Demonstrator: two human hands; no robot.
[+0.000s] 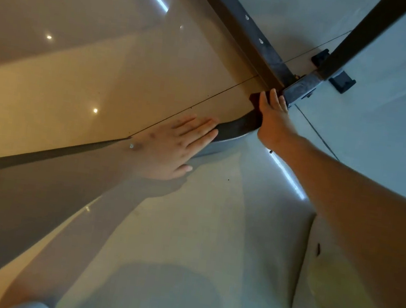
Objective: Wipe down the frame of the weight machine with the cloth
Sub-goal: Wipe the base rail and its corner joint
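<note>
A dark metal frame bar of the weight machine lies low over the floor and meets a grey joint block. A second dark bar rises from that joint toward the upper right. A dark red cloth lies against the frame just left of the joint. My right hand presses on the cloth with its fingers straight, the fingertips reaching the joint. A curved dark frame piece runs from under that hand toward my left hand, which rests flat with fingers together, fingertips touching the curved piece's end.
Glossy tiles with light reflections cover the floor on both sides of the frame. Two black brackets sit by the joint. My leg in light clothing fills the lower right.
</note>
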